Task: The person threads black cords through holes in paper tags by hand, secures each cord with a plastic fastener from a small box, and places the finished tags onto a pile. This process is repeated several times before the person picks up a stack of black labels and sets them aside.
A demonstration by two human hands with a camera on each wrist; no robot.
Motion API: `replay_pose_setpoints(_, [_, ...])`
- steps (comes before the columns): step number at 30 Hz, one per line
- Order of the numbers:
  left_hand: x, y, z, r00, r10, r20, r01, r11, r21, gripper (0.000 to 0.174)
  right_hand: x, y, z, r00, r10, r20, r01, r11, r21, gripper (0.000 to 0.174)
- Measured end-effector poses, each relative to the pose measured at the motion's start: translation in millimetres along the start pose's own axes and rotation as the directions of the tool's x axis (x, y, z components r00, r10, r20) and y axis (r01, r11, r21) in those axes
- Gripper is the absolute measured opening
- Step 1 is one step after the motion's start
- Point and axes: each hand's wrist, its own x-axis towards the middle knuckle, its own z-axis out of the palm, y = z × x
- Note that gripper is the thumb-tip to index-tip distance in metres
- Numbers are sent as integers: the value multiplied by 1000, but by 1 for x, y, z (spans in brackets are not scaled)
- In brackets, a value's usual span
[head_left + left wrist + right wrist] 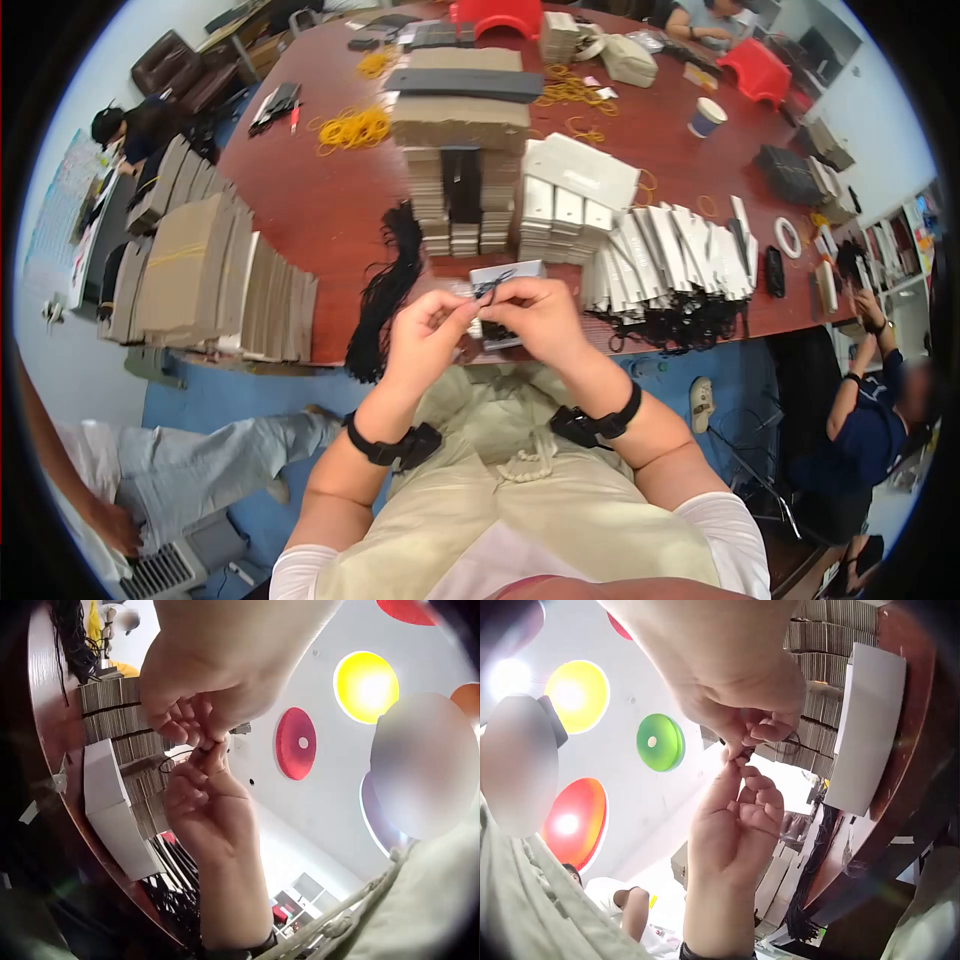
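Note:
My left hand (425, 335) and right hand (548, 318) meet fingertip to fingertip near the table's front edge. Between them they pinch a thin black cord (492, 290), and a small loop of it shows in the left wrist view beside the fingers. Much of the cord is hidden by the fingertips. Below and behind the hands sits an open white box (508, 272) with dark contents, partly covered by the hands. A long bundle of black cords (385, 300) lies left of the box, hanging over the table edge.
Stacked grey cardboard pieces (460, 125) rise behind the box. White cards (675, 250) with black cords fan out on the right; more cardboard stacks (190, 270) stand at left. Yellow rubber bands (352, 128) and a paper cup (706, 118) lie farther back. Other people are around the table.

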Motion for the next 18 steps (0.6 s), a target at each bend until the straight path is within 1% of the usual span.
replay_pose_setpoints(1, [0, 1, 1, 1000, -22, -5, 22, 1000, -19, 9, -1, -2, 0, 1000, -1, 3, 1, 999, -32, 4])
replay_pose_setpoints(2, [0, 3, 4, 993, 114, -14, -113, 991, 68, 7, -1, -2, -2, 999, 43, 11, -42, 996, -73, 5])
replay_pose_setpoints(3, [0, 5, 6, 968, 249, -6, -246, 959, 142, 5, -1, 2, 0, 1000, 5, -18, -7, 991, -131, 5])
replay_pose_setpoints(4, [0, 5, 4, 956, 292, 24, -290, 931, 221, 3, -3, -7, 1, 997, 81, -2, -81, 996, -44, 7])
replay_pose_setpoints(5, [2, 4, 3, 940, 336, 57, -337, 894, 294, 2, -2, 3, 2, 1000, 15, 9, -16, 998, 58, 9])
replay_pose_setpoints(6, [1, 4, 5, 963, 268, 30, -269, 949, 163, 2, -3, 1, 1, 999, 23, 29, -25, 998, 57, 9])
replay_pose_setpoints(7, [1, 1, 6, 983, 184, 11, -184, 982, 41, 2, -2, 9, 2, 999, -11, 39, 5, 988, 156, 10])
replay_pose_setpoints(8, [2, -5, 5, 980, 198, 2, -198, 979, 50, 2, -1, 7, 3, 998, 3, 57, -15, 978, 209, 12])
replay_pose_setpoints(9, [2, -8, 3, 978, 208, -21, -206, 976, 74, 2, -2, 4, 3, 996, 44, 80, -61, 973, 223, 11])
replay_pose_setpoints(10, [1, -8, 6, 981, 188, -53, -186, 982, 41, 3, -2, 1, 1, 991, 93, 98, -116, 959, 260, 10])
replay_pose_setpoints(11, [0, -6, 6, 961, 272, -51, -259, 949, 181, 4, -2, 0, 1, 981, 144, 131, -178, 936, 302, 10])
replay_pose_setpoints(13, [2, -3, 7, 899, 437, -20, -384, 810, 444, 5, 2, 8, -1, 957, 212, 196, -277, 867, 414, 11])
replay_pose_setpoints(14, [0, 3, 10, 880, 475, 2, -399, 737, 545, 9, 3, 10, -4, 942, 246, 229, -328, 825, 460, 11])
replay_pose_setpoints(17, [3, 10, 11, 698, 684, 212, -599, 397, 695, 7, 3, 3, -5, 920, 306, 244, -385, 821, 423, 11])
replay_pose_setpoints(18, [2, 12, 11, 713, 669, 213, -593, 411, 692, 11, 3, 3, -5, 909, 329, 257, -414, 786, 459, 11])
